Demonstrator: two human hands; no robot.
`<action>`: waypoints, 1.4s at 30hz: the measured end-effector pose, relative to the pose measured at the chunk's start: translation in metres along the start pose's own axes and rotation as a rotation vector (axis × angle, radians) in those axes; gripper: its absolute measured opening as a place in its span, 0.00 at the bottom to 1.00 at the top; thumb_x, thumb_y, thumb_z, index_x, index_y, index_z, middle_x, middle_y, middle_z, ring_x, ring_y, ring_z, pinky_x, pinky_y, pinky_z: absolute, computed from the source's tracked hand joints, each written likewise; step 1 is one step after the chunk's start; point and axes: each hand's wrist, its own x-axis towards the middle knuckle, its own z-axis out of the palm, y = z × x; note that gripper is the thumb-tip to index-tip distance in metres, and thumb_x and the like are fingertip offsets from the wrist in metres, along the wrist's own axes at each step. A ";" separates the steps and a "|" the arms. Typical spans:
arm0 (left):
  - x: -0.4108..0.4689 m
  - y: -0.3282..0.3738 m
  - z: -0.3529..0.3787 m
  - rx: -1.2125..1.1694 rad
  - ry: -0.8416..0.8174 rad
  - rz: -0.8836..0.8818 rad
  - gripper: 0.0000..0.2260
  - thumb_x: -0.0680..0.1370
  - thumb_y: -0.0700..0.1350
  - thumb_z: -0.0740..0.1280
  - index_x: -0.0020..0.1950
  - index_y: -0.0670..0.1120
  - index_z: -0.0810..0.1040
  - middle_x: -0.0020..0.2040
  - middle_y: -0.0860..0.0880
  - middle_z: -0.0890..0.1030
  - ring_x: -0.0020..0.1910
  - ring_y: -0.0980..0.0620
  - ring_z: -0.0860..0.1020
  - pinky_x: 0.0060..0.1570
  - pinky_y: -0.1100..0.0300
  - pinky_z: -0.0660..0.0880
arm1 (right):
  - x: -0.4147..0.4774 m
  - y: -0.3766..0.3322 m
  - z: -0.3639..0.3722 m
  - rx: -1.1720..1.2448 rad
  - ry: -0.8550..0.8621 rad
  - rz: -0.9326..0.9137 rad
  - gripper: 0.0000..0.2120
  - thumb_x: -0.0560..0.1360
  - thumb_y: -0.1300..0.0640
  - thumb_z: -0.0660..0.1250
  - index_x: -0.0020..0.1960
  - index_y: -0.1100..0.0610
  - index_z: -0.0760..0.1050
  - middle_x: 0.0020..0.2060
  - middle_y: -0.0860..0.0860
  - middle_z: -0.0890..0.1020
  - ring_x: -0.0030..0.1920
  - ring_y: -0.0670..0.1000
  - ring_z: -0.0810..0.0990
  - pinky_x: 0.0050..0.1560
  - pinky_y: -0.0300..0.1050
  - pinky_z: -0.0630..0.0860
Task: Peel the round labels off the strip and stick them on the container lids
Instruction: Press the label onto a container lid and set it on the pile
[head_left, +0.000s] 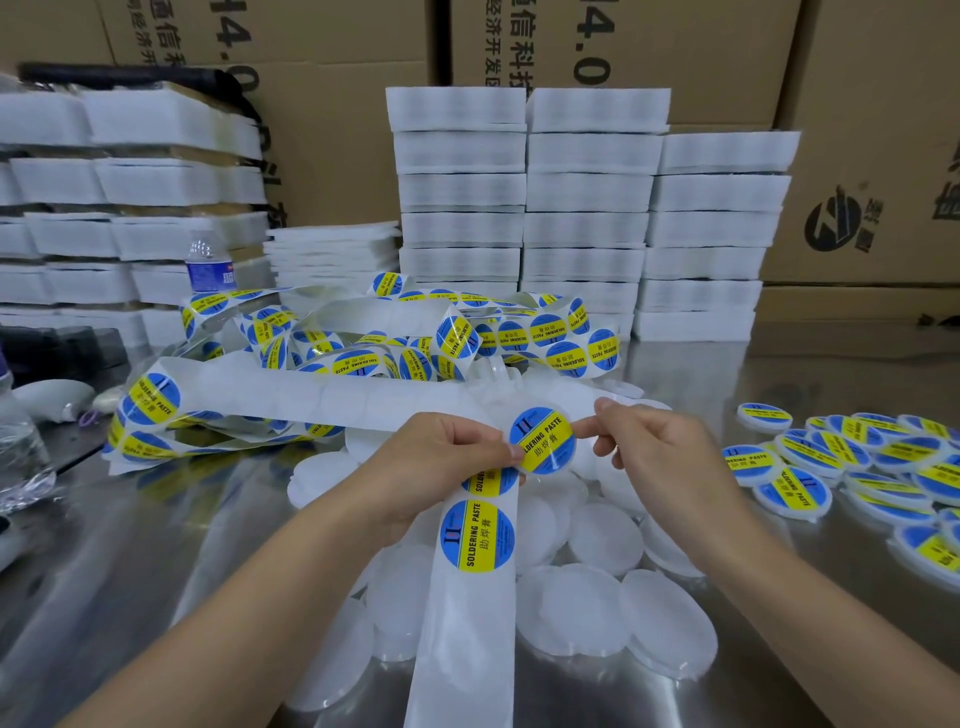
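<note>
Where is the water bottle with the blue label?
In the head view, the water bottle stands at the back left, just behind the tangled label strip and in front of the white stacks.

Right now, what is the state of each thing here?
left hand, grips the strip
right hand, pinches the round label
round label, held at both edges
strip, partly peeled, labels left on it
bare lids, unlabelled, heaped on the table
labelled lids, piled at right
water bottle, upright
</note>
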 end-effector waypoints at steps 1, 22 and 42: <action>0.001 0.000 0.000 0.009 0.005 0.000 0.06 0.72 0.46 0.71 0.36 0.49 0.86 0.38 0.50 0.85 0.37 0.56 0.77 0.42 0.65 0.75 | 0.000 0.000 0.000 -0.011 0.011 -0.014 0.19 0.77 0.49 0.61 0.30 0.45 0.81 0.28 0.43 0.77 0.28 0.38 0.72 0.37 0.42 0.70; -0.007 0.002 0.004 -0.108 -0.206 0.184 0.12 0.58 0.56 0.73 0.34 0.50 0.85 0.36 0.49 0.84 0.37 0.55 0.80 0.42 0.67 0.76 | -0.010 0.003 0.006 -0.062 -0.294 -0.172 0.26 0.60 0.27 0.58 0.44 0.46 0.73 0.30 0.40 0.77 0.30 0.40 0.73 0.37 0.42 0.70; -0.007 -0.003 0.007 -0.039 -0.276 0.158 0.10 0.61 0.56 0.74 0.33 0.51 0.85 0.40 0.50 0.86 0.41 0.53 0.83 0.43 0.65 0.78 | -0.006 0.006 0.008 -0.151 -0.222 -0.165 0.31 0.60 0.30 0.57 0.35 0.59 0.74 0.27 0.51 0.76 0.27 0.43 0.69 0.35 0.45 0.70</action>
